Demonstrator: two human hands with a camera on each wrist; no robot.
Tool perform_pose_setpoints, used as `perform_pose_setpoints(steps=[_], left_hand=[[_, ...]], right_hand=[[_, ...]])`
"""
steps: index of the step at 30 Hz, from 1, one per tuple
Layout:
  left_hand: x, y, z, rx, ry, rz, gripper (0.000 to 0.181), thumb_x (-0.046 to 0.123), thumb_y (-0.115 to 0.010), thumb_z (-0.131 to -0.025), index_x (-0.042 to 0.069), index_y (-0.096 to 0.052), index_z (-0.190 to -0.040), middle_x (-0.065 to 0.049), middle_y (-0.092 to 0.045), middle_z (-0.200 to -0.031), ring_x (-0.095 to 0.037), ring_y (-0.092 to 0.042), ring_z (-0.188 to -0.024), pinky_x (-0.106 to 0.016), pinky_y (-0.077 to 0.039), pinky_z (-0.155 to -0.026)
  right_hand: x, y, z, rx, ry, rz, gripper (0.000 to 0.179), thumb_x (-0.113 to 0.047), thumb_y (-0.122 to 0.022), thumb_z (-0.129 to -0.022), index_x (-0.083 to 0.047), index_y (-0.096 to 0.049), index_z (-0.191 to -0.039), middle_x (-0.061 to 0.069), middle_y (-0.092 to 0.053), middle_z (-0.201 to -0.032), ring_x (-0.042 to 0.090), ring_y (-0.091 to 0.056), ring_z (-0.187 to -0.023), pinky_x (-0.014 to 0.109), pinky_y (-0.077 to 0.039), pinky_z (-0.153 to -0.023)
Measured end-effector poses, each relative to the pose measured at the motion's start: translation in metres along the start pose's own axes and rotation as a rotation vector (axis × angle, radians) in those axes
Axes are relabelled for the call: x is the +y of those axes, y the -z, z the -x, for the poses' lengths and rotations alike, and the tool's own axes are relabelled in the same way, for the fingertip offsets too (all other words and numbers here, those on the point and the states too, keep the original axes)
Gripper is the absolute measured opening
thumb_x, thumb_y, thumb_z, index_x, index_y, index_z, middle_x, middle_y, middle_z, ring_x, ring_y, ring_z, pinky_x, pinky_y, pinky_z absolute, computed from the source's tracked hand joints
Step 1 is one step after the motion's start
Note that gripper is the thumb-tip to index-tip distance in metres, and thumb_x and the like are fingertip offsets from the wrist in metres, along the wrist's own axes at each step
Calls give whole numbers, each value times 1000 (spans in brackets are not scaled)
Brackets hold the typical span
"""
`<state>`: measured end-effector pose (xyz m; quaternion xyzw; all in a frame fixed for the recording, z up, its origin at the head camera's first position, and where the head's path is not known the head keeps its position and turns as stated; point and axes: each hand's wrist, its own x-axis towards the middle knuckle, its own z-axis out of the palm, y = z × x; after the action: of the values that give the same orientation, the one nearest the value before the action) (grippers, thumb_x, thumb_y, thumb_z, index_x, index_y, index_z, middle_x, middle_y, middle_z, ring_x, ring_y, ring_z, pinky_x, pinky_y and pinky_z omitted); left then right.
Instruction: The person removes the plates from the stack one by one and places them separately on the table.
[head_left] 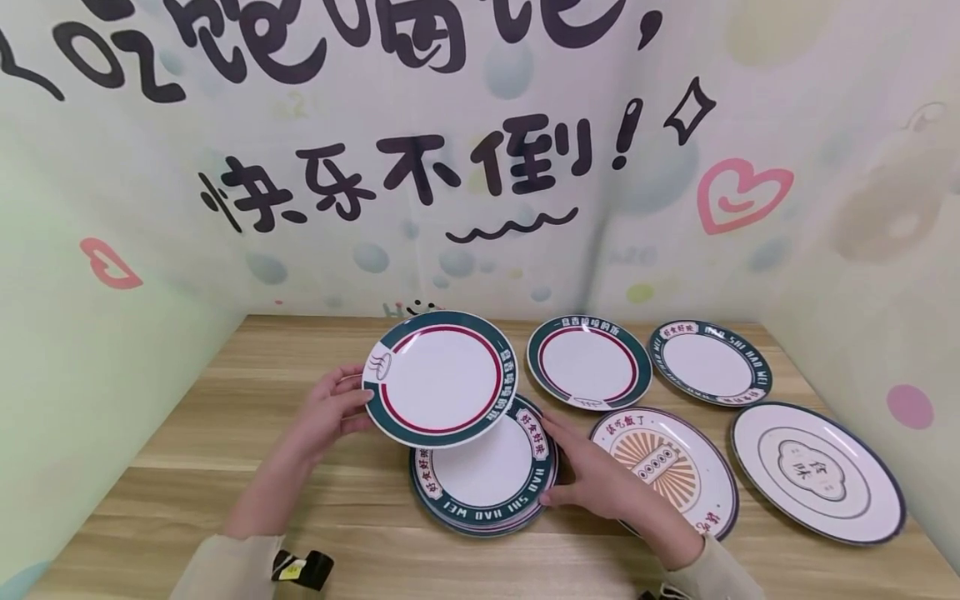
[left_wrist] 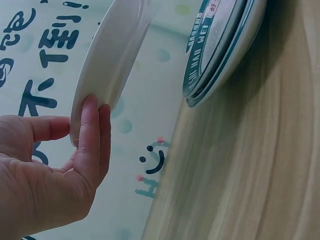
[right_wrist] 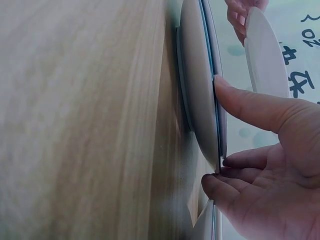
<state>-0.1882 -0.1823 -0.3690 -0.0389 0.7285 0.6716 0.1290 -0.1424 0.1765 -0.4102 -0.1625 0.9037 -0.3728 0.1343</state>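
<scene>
My left hand (head_left: 330, 412) pinches the left rim of a white plate (head_left: 442, 379) with a dark green border and a red ring. Thumb and fingers lie on opposite faces of it in the left wrist view. This plate is held tilted above a small stack of plates (head_left: 491, 479), covering its far left part. The stack's top plate has a green border with white lettering. At the stack's right edge, my right hand (head_left: 600, 479) grips the rim, its thumb (right_wrist: 245, 102) and fingertips set apart along the edge.
On the wooden table (head_left: 225, 450), a red-ringed plate (head_left: 588, 362) and a green-bordered lettered plate (head_left: 708, 364) lie at the back right. Nearer are a plate with an orange sunburst (head_left: 660, 467) and a thin-ringed plate (head_left: 817, 475). A printed backdrop (head_left: 337, 267) stands behind.
</scene>
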Motion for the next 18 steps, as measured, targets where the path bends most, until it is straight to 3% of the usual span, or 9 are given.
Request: perform_pose_setpoints(steps=[7, 18], left_hand=[[7, 4, -7, 36, 13, 10, 58, 13, -52, -103, 2, -25, -153, -25, -38, -155, -3, -67, -91, -19, -59, -82], [3, 9, -23, 71, 20, 57, 60, 11, -51, -103, 3, -23, -155, -24, -36, -155, -1, -66, -86, -18, -59, -79]], right_hand=[[0, 1, 1, 5, -2, 2, 96, -21, -84, -79, -6, -30, -156, 16, -22, -166, 41, -22, -152, 58, -25, -122], [2, -1, -1, -1, 11, 4, 96, -20, -84, -79, -5, -29, -157, 16, -21, -166, 40, -22, -152, 57, -24, -122]])
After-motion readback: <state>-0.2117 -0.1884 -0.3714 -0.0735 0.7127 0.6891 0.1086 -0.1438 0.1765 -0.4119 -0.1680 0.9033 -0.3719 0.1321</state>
